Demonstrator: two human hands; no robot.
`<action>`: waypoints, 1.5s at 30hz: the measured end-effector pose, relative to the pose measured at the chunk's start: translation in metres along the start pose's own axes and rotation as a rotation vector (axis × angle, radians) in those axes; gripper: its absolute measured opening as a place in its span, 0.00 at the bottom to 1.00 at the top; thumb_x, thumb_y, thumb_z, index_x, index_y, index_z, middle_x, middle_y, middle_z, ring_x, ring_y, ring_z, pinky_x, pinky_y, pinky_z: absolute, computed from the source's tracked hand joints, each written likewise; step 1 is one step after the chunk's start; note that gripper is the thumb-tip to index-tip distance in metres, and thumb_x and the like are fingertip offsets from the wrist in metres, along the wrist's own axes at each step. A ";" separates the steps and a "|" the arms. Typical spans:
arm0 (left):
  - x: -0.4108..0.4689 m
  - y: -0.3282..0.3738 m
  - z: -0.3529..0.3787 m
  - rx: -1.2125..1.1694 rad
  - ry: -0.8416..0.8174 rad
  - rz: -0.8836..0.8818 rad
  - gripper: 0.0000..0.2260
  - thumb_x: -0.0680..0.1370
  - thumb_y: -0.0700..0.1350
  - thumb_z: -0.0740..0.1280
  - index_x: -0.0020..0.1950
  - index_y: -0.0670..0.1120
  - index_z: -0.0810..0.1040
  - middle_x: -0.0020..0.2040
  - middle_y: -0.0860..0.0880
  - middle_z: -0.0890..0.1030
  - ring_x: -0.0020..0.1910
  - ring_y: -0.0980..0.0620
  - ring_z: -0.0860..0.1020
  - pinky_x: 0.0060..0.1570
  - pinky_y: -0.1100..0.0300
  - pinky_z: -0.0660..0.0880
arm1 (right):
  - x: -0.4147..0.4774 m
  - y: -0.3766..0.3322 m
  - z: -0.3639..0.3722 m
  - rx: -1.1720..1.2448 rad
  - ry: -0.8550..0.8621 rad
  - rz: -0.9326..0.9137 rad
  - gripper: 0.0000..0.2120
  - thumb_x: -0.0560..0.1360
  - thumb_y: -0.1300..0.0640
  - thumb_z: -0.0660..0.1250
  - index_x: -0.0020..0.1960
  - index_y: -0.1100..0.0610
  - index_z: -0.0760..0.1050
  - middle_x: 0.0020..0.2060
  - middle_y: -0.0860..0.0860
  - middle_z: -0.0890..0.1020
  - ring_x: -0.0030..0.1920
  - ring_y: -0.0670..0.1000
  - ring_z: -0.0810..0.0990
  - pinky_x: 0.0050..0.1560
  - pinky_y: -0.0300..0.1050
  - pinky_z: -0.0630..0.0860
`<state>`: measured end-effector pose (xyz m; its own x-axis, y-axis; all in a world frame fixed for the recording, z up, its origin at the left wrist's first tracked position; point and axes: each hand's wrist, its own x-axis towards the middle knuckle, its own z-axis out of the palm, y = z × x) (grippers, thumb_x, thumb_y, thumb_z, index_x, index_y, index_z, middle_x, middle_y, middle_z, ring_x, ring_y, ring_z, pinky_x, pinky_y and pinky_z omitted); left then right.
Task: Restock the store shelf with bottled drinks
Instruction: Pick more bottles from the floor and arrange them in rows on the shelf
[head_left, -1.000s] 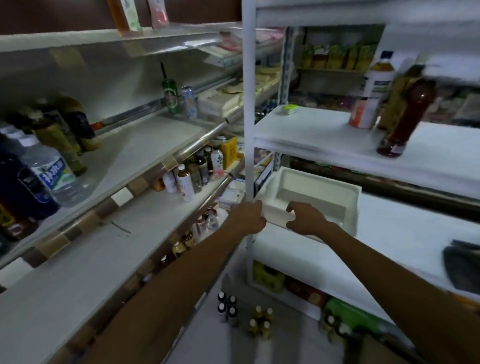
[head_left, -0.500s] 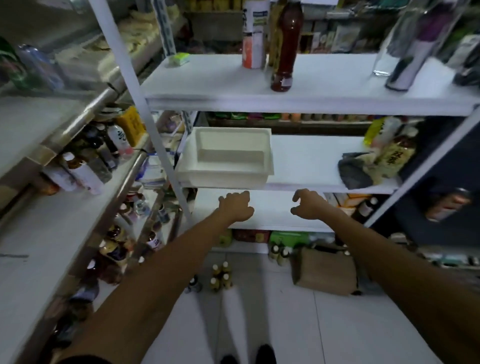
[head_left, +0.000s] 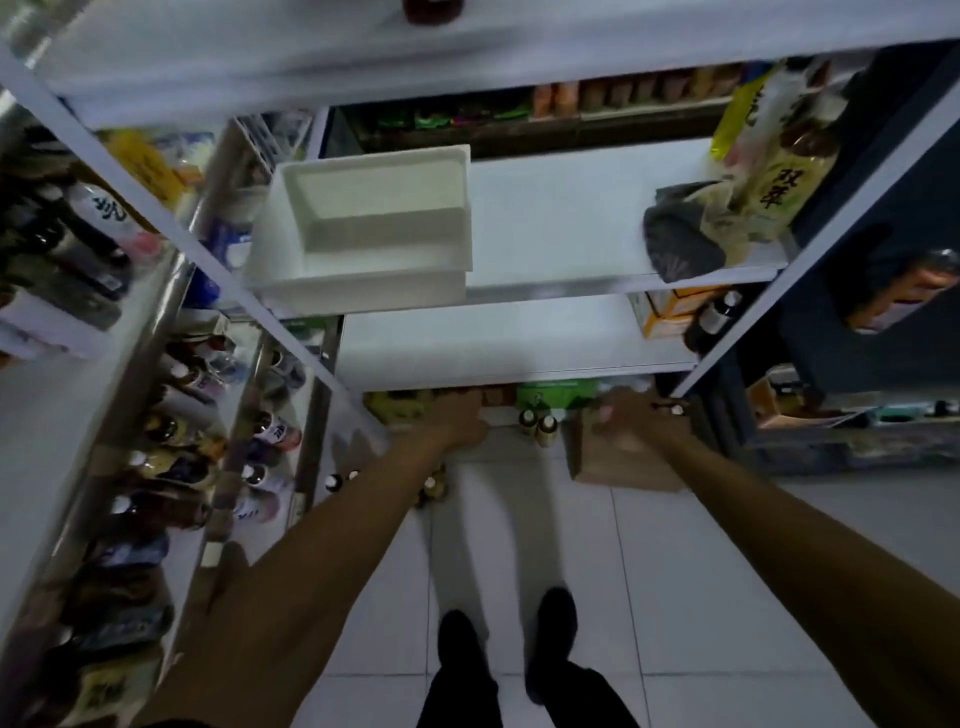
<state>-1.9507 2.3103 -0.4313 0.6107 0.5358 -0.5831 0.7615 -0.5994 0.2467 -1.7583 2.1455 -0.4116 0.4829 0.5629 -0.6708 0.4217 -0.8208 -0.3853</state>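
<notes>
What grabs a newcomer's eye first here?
The empty white tub stands out, sitting at the left end of the middle shelf by its front edge. Next come two bare arms stretched downward, left hand and right hand low by the floor, with small capped bottles standing between them. Crowded bottle racks line the left side.

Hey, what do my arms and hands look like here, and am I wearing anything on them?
The left forearm and right forearm are bare for their whole visible length, with no sleeves. There are no gloves on the left hand or right hand. No watch or bracelet shows at either wrist, and blur hides any rings. Below are dark trousers and black shoes.
</notes>
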 end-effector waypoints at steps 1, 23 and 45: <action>0.006 -0.001 0.008 -0.022 -0.024 -0.019 0.16 0.80 0.48 0.61 0.65 0.42 0.69 0.64 0.42 0.73 0.59 0.44 0.73 0.57 0.53 0.72 | 0.001 0.006 0.004 0.020 0.001 -0.012 0.14 0.80 0.60 0.60 0.36 0.57 0.65 0.43 0.54 0.72 0.52 0.59 0.75 0.48 0.45 0.68; 0.317 -0.092 0.296 -0.126 -0.259 -0.117 0.22 0.83 0.48 0.56 0.76 0.42 0.60 0.73 0.40 0.67 0.69 0.40 0.69 0.65 0.52 0.66 | 0.336 0.126 0.234 0.260 -0.051 0.100 0.12 0.76 0.57 0.68 0.54 0.65 0.79 0.54 0.58 0.80 0.56 0.56 0.78 0.53 0.44 0.73; 0.601 -0.109 0.477 -0.775 0.215 -0.046 0.34 0.69 0.44 0.78 0.71 0.45 0.67 0.68 0.43 0.73 0.67 0.43 0.72 0.61 0.56 0.69 | 0.580 0.222 0.387 0.320 0.021 0.051 0.13 0.78 0.56 0.66 0.60 0.62 0.74 0.49 0.55 0.77 0.46 0.50 0.75 0.30 0.37 0.65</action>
<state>-1.7703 2.4141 -1.1785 0.5437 0.6997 -0.4634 0.6728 -0.0333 0.7391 -1.6815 2.2524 -1.1310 0.5143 0.5196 -0.6822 0.1353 -0.8347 -0.5338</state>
